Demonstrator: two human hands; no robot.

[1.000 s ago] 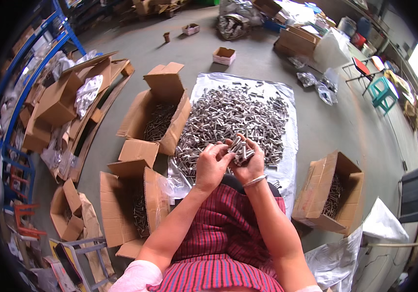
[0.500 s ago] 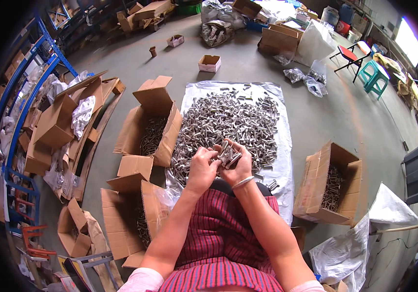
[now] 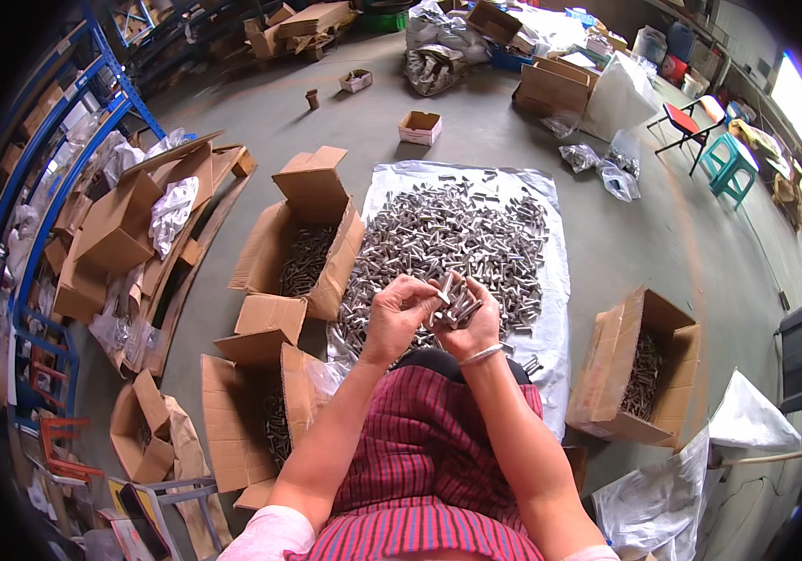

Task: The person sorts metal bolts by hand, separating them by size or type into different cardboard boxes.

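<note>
My right hand (image 3: pixel 472 327) cups a bundle of short grey metal pieces (image 3: pixel 457 301), a bangle on its wrist. My left hand (image 3: pixel 399 313) pinches one metal piece at the edge of that bundle. Both hands hover above my lap, over the near edge of a large heap of the same metal pieces (image 3: pixel 448 238) spread on a clear plastic sheet (image 3: pixel 555 280) on the concrete floor.
Open cardboard boxes holding metal pieces stand around me: one far left of the heap (image 3: pixel 300 245), one at my left knee (image 3: pixel 247 416), one at the right (image 3: pixel 642 369). Flattened cartons and blue shelving (image 3: pixel 64 178) line the left. Plastic bags (image 3: pixel 663 496) lie right; stools far right.
My hands stay together over the lap, and the left fingers have shifted along the bundle held in the right hand. The view has tilted slightly.
</note>
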